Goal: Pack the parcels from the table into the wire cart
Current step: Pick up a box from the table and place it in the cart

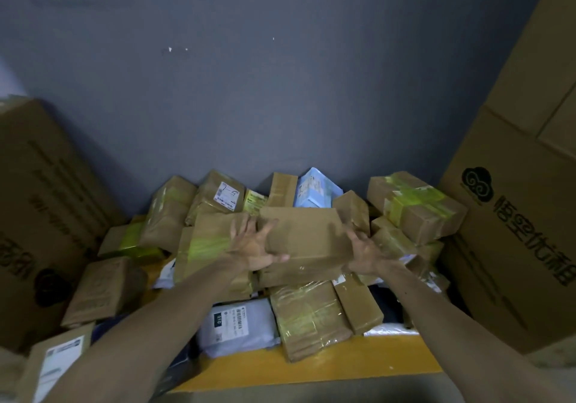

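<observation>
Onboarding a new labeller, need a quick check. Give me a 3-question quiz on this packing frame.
1. True or false: the wire cart is in view.
2. What do the left hand and the right hand hold between them? A. a blue parcel B. a brown box C. a grey bag
3. Fill in: the bare front edge of the table is ____ in colour.

Key: 1 false; 2 B; 3 yellow.
</observation>
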`<state>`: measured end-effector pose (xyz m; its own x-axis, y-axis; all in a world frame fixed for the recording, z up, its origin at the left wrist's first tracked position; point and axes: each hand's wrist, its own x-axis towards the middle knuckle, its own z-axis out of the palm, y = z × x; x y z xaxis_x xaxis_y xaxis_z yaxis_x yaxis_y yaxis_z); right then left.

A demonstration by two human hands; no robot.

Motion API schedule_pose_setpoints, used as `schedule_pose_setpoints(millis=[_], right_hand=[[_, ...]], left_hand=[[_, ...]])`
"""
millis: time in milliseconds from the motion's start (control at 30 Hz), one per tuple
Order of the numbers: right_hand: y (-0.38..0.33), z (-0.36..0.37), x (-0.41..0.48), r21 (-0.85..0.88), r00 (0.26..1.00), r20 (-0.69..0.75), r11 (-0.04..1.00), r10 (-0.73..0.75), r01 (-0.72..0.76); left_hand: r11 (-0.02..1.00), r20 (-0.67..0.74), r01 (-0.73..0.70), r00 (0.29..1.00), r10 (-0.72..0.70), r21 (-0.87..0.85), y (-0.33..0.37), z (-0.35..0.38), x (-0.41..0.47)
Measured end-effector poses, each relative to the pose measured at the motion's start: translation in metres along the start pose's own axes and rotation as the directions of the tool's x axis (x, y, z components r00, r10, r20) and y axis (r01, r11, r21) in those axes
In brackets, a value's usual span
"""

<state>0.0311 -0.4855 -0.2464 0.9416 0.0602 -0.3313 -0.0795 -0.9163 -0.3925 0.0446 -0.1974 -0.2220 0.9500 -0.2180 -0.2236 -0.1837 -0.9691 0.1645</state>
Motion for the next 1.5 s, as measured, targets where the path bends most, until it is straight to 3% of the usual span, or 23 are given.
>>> schedule_pose_setpoints(millis=[200, 633, 800, 900, 967, 1267, 1500], right_hand=[[0.005, 0.015, 0.017, 0.091, 0.996, 0.088, 0.996, -0.002, -0.006], [0.001, 0.022, 0.030, 0.373, 0.998, -0.032, 0.927, 0.052, -0.037], [-0.005, 0.009, 0.029, 0.385, 0.997, -0.055, 0.923, 0.052, -0.027], [-0.011, -0.002, 0.025, 0.395, 0.993, -0.095, 0.919, 0.063, -0.021], [-0.013, -0.009, 0.022, 0.413, 0.988, -0.135, 0.911, 0.072, -0.010], [-0.031, -0.059, 0.000, 0.358, 0.954, -0.298, 0.925, -0.018, 0.129], [-0.042, -0.088, -0.029, 0.272, 0.916, -0.401, 0.955, 0.001, 0.118]], left_hand=[[1.000, 0.088, 0.019, 0.996, -0.020, 0.014, -0.003, 0.027, 0.006], [0.999, 0.005, 0.013, 1.000, -0.013, -0.049, 0.000, 0.035, 0.018], [0.975, 0.029, 0.020, 0.999, -0.014, -0.223, 0.003, 0.011, 0.019], [0.883, 0.041, 0.050, 0.999, -0.035, -0.468, 0.010, -0.006, 0.018], [0.842, 0.012, 0.045, 0.999, -0.046, -0.538, 0.011, -0.014, 0.023], [0.799, -0.115, -0.055, 0.993, -0.018, -0.599, 0.020, -0.063, 0.023], [0.787, -0.200, -0.140, 0.980, 0.022, -0.600, 0.034, -0.086, 0.026]])
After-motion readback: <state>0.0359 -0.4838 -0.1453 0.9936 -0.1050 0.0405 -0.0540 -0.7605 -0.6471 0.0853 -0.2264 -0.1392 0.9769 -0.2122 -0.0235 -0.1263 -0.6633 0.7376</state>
